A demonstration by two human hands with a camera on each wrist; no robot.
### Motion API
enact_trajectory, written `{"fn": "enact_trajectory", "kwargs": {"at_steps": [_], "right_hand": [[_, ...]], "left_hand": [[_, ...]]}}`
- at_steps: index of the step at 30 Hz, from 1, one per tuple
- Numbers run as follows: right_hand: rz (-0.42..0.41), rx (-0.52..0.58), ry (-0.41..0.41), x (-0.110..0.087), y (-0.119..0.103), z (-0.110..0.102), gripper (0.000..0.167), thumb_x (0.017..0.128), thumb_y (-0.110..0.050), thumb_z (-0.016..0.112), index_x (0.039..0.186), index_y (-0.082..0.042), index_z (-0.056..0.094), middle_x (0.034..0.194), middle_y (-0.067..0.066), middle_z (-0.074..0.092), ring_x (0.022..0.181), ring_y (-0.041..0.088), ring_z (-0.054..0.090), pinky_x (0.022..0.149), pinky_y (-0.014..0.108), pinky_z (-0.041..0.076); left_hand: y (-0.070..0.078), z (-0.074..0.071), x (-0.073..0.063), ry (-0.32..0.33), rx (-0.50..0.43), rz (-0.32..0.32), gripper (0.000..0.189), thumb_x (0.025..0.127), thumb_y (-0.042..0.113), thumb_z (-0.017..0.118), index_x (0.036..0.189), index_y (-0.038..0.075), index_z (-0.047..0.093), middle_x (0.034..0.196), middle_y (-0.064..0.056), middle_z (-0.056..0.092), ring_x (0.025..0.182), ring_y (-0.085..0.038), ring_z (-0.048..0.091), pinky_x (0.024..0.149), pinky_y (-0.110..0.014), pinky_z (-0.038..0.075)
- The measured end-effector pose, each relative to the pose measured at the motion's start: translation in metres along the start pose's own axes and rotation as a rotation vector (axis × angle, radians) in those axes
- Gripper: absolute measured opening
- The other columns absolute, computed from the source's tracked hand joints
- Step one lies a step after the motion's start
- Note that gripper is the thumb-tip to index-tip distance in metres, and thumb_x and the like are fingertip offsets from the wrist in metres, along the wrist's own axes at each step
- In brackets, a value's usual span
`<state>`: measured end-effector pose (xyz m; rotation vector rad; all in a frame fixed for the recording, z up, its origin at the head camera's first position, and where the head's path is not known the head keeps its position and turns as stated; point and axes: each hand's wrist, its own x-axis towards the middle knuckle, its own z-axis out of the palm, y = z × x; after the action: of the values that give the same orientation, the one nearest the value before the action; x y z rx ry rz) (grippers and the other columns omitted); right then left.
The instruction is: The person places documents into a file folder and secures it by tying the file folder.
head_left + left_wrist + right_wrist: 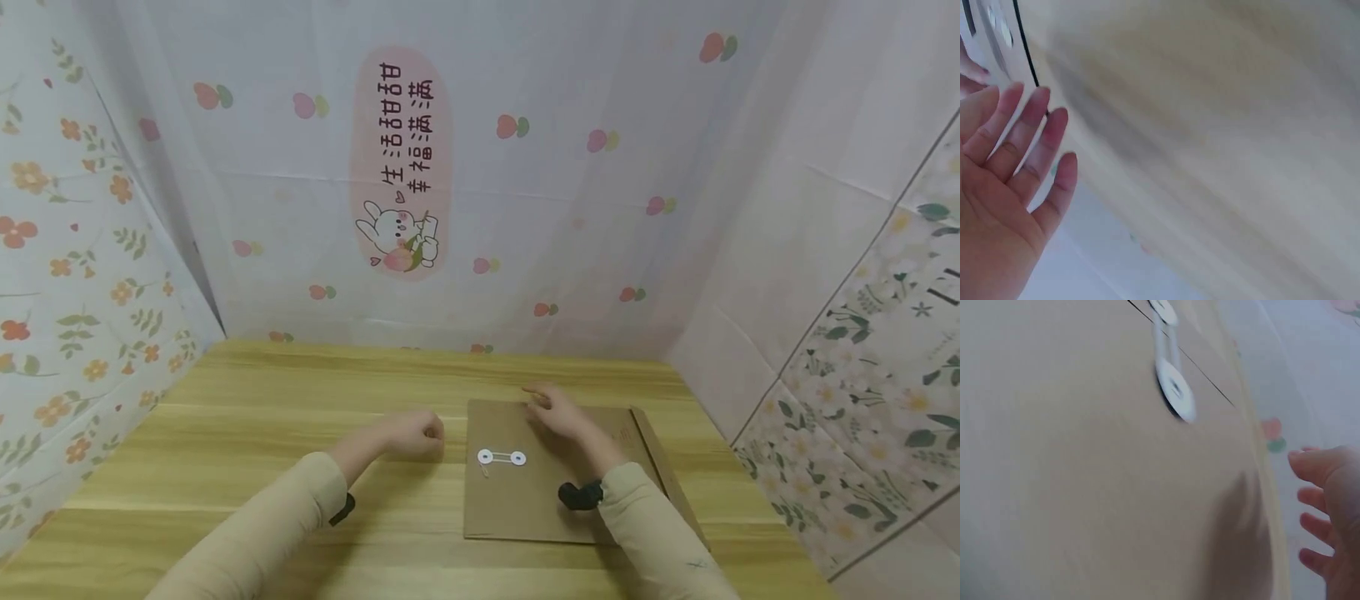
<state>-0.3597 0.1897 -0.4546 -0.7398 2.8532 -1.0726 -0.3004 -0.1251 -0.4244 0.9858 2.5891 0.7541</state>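
Note:
A brown kraft paper document envelope lies flat on the wooden table, right of centre. Two white paper buttons, joined by string, sit near its left edge. My right hand hovers over the envelope's far part, fingers loosely bent and holding nothing. In the right wrist view the hand's fingers hang past the envelope's edge, and its shadow falls on the kraft paper. Just left of the envelope, my left hand is above the table. The left wrist view shows that hand's palm bare, fingers spread and slightly bent.
The table has a light wood grain and extends to the left of the envelope. Printed cloth hangs behind it, with floral cloth at the left and more cloth at the right. Black wrist straps circle both wrists.

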Motion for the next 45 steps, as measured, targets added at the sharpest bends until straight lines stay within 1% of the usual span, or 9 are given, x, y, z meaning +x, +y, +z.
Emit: {"fn": "enact_trajectory", "kwargs": {"at_steps": [4,9,12,15,19,23,27,33,45], "right_hand": [[0.060,-0.120,0.122,-0.010,0.007,-0.029,0.043,0.095,-0.018,0.060,0.133,0.001,0.053,0.135,0.025,0.049,0.125,0.043,0.043,0.101,0.056,0.035],[0.132,-0.327,0.217,-0.021,0.014,-0.067,0.051,0.094,-0.034,0.059,0.133,-0.002,0.055,0.133,0.023,0.053,0.122,0.045,0.045,0.100,0.063,0.029],[0.153,-0.446,0.262,-0.026,0.019,-0.088,0.055,0.094,-0.040,0.057,0.132,-0.001,0.054,0.133,0.024,0.052,0.123,0.046,0.043,0.097,0.067,0.028],[0.187,-0.546,0.275,-0.031,0.021,-0.105,0.061,0.094,-0.046,0.053,0.135,-0.001,0.050,0.137,0.026,0.046,0.127,0.047,0.036,0.098,0.067,0.027],[0.215,-0.619,0.259,-0.037,0.021,-0.121,0.075,0.094,-0.059,0.044,0.143,-0.004,0.040,0.145,0.028,0.034,0.131,0.049,0.026,0.101,0.068,0.021],[0.233,-0.628,0.237,-0.041,0.020,-0.129,0.085,0.091,-0.070,0.036,0.148,-0.008,0.032,0.151,0.027,0.021,0.135,0.049,0.016,0.103,0.070,0.013],[0.251,-0.593,0.217,-0.044,0.021,-0.132,0.084,0.091,-0.068,0.039,0.151,-0.011,0.025,0.155,0.026,0.010,0.137,0.051,0.006,0.103,0.070,0.003],[0.269,-0.557,0.203,-0.049,0.023,-0.132,0.084,0.092,-0.065,0.041,0.154,-0.014,0.017,0.156,0.025,0.001,0.137,0.053,-0.002,0.102,0.071,-0.005],[0.265,-0.515,0.168,-0.046,0.017,-0.125,0.084,0.092,-0.066,0.041,0.154,-0.016,0.017,0.157,0.022,-0.008,0.138,0.050,-0.010,0.101,0.072,-0.007]], "left_hand": [[-0.009,-0.021,-0.009,0.073,0.035,-0.073,0.019,0.095,0.007,0.055,0.107,-0.004,0.065,0.103,-0.012,0.065,0.098,-0.031,0.061,0.083,-0.045,0.051],[-0.018,-0.049,-0.022,0.219,0.196,-0.147,0.030,0.098,0.017,0.055,0.118,-0.004,0.060,0.106,-0.018,0.065,0.097,-0.033,0.063,0.081,-0.046,0.052],[-0.024,-0.063,-0.029,0.295,0.330,-0.191,0.036,0.097,0.024,0.056,0.123,-0.002,0.058,0.112,-0.019,0.065,0.099,-0.033,0.063,0.079,-0.047,0.052],[-0.029,-0.075,-0.035,0.357,0.452,-0.236,0.044,0.097,0.029,0.056,0.129,-0.001,0.054,0.116,-0.020,0.063,0.096,-0.034,0.064,0.073,-0.047,0.053],[-0.033,-0.088,-0.040,0.417,0.513,-0.287,0.053,0.097,0.033,0.055,0.137,-0.001,0.046,0.129,-0.024,0.054,0.111,-0.042,0.055,0.087,-0.057,0.046],[-0.037,-0.097,-0.044,0.431,0.532,-0.343,0.062,0.098,0.040,0.050,0.145,0.002,0.036,0.145,-0.025,0.037,0.129,-0.047,0.036,0.101,-0.066,0.028],[-0.039,-0.101,-0.047,0.427,0.507,-0.381,0.067,0.099,0.046,0.044,0.150,0.006,0.027,0.151,-0.024,0.024,0.136,-0.048,0.022,0.103,-0.069,0.015],[-0.040,-0.102,-0.048,0.421,0.468,-0.412,0.070,0.099,0.052,0.037,0.153,0.012,0.019,0.156,-0.020,0.010,0.140,-0.045,0.005,0.104,-0.069,-0.002],[-0.042,-0.099,-0.052,0.427,0.436,-0.437,0.073,0.098,0.058,0.031,0.155,0.016,0.014,0.158,-0.018,0.001,0.141,-0.044,-0.005,0.102,-0.068,-0.011]]}}
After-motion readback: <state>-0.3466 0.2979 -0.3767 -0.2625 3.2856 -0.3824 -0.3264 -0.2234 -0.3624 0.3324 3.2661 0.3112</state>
